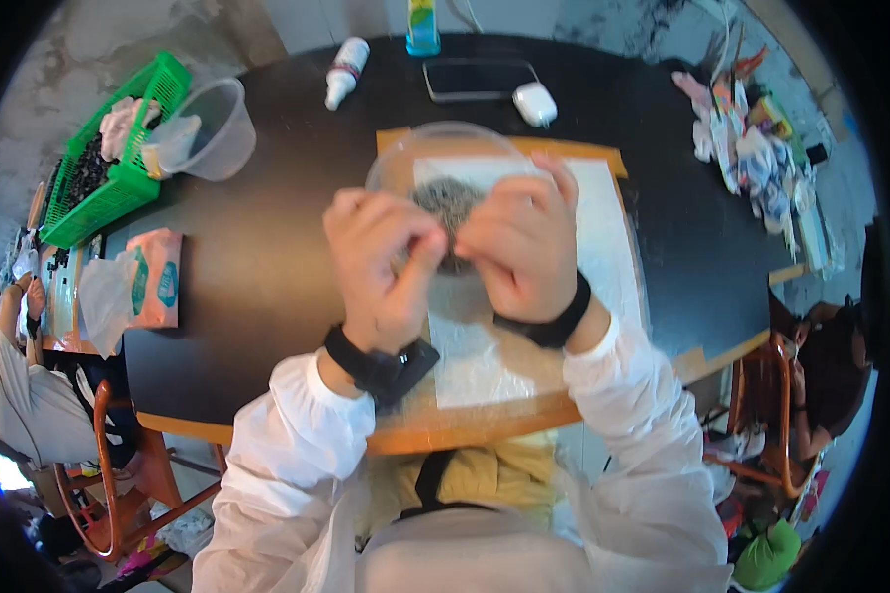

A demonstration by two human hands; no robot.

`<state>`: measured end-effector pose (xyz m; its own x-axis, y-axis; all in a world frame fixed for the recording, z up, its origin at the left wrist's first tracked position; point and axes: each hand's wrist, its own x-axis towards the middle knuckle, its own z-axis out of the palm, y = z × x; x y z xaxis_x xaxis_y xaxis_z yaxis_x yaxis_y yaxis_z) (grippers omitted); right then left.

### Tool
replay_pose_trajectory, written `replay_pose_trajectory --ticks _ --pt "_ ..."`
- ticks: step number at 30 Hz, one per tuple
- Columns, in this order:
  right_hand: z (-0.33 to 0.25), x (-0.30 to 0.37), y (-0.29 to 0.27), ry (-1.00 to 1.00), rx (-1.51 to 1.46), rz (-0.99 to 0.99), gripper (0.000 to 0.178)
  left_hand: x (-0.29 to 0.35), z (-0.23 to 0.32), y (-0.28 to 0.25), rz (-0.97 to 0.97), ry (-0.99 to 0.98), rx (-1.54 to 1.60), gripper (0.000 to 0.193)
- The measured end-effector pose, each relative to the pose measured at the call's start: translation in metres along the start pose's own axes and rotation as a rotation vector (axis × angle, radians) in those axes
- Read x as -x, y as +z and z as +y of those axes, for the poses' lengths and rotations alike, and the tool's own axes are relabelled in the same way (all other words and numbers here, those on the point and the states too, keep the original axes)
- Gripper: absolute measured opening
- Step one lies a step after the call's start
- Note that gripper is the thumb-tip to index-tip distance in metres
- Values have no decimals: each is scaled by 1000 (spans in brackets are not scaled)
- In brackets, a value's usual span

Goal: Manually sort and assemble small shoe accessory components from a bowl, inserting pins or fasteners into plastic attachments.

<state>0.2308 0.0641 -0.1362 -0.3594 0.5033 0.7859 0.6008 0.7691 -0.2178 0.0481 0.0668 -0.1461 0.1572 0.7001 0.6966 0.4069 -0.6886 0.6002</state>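
Note:
My left hand (pixel 381 262) and my right hand (pixel 526 237) are raised close together over the black table, thumbs and fingertips pressed in a pinch. Anything between the fingers is too small or blurred to make out. Below and just beyond them is a clear round plastic bowl (pixel 443 129), partly covered by my hands. A dark grey mass of fine material (pixel 443 198) shows in it. Under the bowl lies a white sheet (pixel 595 227), taped along its edges. Black bands circle both wrists, the left one carrying a small dark box (pixel 402 373).
At the left stand a green basket (pixel 129 193), a clear tub (pixel 229 133) and a tissue pack (pixel 158 282). Along the back lie a white bottle (pixel 347 72), a phone (pixel 480 79) and a small white case (pixel 535 104). Crumpled bags (pixel 756 163) pile up at right. People sit on both sides.

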Motion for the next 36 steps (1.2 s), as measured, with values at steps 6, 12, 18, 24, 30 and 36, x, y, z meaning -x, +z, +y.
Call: replay_pose_trajectory --ticks 6,12,18,24,30,36 --pt "-3 -6 4 52 29 1 7 -1 0 3 21 6 -46 22" --pt "7 -2 -2 113 -76 -70 28 -3 10 9 78 178 -175 16" --pt "7 -2 -2 77 -130 -50 29 -3 6 14 150 173 -123 19" --pt "5 2 1 91 -81 -49 22 1 5 13 161 166 -94 16" --pt "3 -1 1 14 -1 -66 14 1 7 11 85 20 48 8" --pt "7 2 3 -12 49 -55 10 -2 7 6 15 -52 83 8"
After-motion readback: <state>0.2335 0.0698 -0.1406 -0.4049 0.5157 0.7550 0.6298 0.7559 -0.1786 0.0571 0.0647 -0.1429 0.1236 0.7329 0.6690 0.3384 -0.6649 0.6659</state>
